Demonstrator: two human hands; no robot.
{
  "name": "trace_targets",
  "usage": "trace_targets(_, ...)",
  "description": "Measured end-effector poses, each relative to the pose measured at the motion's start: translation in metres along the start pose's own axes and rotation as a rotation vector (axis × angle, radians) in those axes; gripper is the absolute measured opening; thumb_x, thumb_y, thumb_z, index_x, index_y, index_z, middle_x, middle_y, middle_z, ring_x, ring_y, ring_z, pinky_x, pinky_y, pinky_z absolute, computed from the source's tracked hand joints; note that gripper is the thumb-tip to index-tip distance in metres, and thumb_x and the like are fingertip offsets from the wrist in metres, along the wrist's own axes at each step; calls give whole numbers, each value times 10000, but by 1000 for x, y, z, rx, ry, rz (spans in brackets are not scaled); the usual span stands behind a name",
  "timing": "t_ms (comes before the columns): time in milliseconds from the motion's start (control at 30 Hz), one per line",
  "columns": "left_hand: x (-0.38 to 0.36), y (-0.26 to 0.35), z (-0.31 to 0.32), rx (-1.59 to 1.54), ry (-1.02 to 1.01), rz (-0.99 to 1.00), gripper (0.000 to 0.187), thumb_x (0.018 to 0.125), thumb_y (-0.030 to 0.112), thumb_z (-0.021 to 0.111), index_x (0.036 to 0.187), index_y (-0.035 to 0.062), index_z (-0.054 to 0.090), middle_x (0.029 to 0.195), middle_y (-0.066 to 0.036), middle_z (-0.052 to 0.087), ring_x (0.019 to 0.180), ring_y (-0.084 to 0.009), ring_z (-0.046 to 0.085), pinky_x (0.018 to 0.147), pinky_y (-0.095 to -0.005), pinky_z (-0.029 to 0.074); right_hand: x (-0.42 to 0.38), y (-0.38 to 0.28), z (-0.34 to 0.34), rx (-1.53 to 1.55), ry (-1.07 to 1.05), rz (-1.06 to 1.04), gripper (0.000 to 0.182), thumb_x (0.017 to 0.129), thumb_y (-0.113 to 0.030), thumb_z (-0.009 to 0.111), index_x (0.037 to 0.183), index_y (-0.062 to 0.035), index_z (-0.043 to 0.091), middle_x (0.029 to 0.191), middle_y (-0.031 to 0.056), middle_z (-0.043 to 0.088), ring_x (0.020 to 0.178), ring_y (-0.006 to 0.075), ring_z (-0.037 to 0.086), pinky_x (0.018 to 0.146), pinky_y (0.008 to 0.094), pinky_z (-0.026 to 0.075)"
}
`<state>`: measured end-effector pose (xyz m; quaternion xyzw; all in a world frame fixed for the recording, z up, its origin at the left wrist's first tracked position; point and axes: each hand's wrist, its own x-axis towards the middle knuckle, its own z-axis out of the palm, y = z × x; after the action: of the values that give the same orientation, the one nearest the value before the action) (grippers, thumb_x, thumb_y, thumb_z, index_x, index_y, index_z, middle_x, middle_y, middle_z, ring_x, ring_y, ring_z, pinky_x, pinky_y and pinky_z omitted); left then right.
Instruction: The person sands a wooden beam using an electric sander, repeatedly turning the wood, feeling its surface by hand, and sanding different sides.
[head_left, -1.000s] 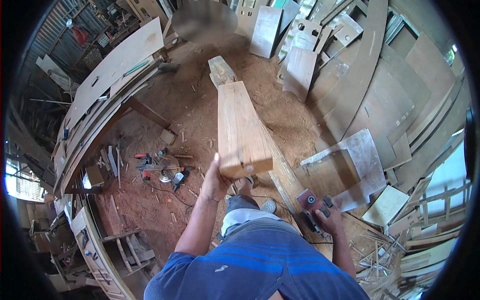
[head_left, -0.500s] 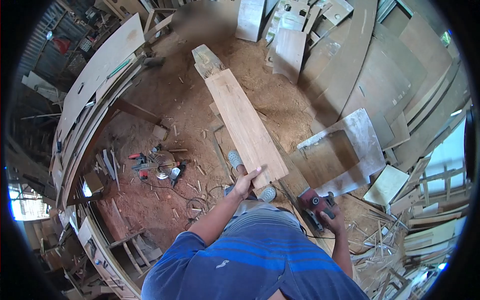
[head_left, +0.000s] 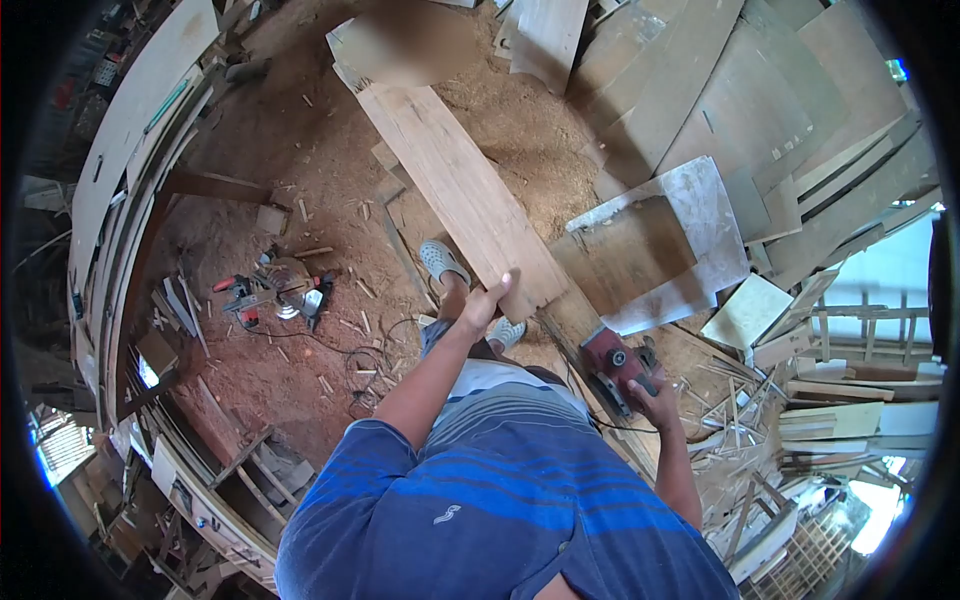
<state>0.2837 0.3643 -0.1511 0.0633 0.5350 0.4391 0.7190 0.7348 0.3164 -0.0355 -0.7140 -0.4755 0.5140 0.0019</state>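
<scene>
A wide, light-brown wooden board (head_left: pixel 470 195) runs away from me, lying over a longer plank that shows beneath its near and far ends. My left hand (head_left: pixel 486 303) grips the board's near left edge, thumb on the top face and the other fingers hidden. On the right, my right hand (head_left: pixel 655 402) is closed round the handle of a dark red power planer (head_left: pixel 610 358), which rests at the near end of the lower plank (head_left: pixel 590 318). A black cord trails from the tool toward my body.
A red and silver power saw (head_left: pixel 285 295) lies on the dusty floor at left, among wood scraps and a cable. A long workbench (head_left: pixel 140 85) curves along the left. Large sheets (head_left: pixel 690 80) lean at the right, near a whitish panel (head_left: pixel 715 210) and offcuts.
My view has tilted and shifted, so the surroundings appear further up and left. Both hands keep their holds on the board and the planer.
</scene>
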Motion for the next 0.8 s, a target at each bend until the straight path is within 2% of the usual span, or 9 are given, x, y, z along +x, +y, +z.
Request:
trace_targets(100,22,-15,2,70,55,13,824,1043,524,726,1545,-101,537,1508,-199,638,1404,-302,603,1225,-420,424,-10,-33,6,-60,-8,-98,567,920,-563,818,1150,-45,829,813,84,745,756,228,692,753,386,550)
trace_targets(133,31,-22,-7,138,-29,77,882,1079,455,695,1657,-86,306,1588,-207,540,1504,-376,497,1217,-482,454,-12,-48,10,-76,-14,-141,569,918,-560,820,1177,-54,825,833,98,754,773,248,702,774,393,554)
trace_targets(200,8,14,5,275,58,131,913,1073,452,698,1662,-103,274,1640,-244,472,1529,-420,457,1265,-489,389,-11,-51,15,-215,38,-240,571,913,-545,820,1230,-70,812,887,136,771,807,304,716,810,410,560)
trace_targets(300,24,-8,3,1190,574,590,955,1030,399,733,1670,-102,232,1720,-327,322,1580,-506,350,1336,-546,245,-21,-87,26,-205,74,-232,608,890,-526,829,1290,-69,790,978,202,795,876,388,745,854,442,579)
trace_targets(367,-14,52,25,1506,270,852,974,1010,392,745,1684,-78,223,1746,-314,286,1608,-501,302,1348,-574,198,-22,-97,33,-120,93,-261,627,880,-523,836,1304,-65,782,991,211,798,895,385,757,860,450,584)
trace_targets(400,-26,79,49,1610,-45,637,950,1038,514,649,1724,7,230,1792,-230,255,1670,-416,204,1368,-577,113,-21,-98,35,-130,106,-284,628,877,-519,839,1305,-63,781,993,216,799,899,381,764,856,452,586)
trace_targets(500,23,41,36,1880,-209,963,914,1072,655,470,1757,105,219,1826,-146,215,1702,-330,129,1383,-538,34,-17,-110,41,-148,127,-334,621,871,-504,848,1299,-58,781,991,228,801,901,373,781,839,455,592)
trace_targets(533,32,49,34,1910,-192,983,916,1075,727,333,1767,141,200,1837,-136,177,1713,-294,64,1384,-506,-37,-22,-126,39,-148,119,-331,612,872,-496,849,1292,-57,782,986,231,800,894,371,783,831,456,592)
trace_targets(800,98,174,-19,1977,423,549,953,1081,774,223,1777,139,75,1856,-127,43,1713,-303,-6,1380,-524,-6,-2,-171,53,-169,57,-326,493,885,-427,827,1198,-48,787,959,237,781,892,397,774,812,468,588)
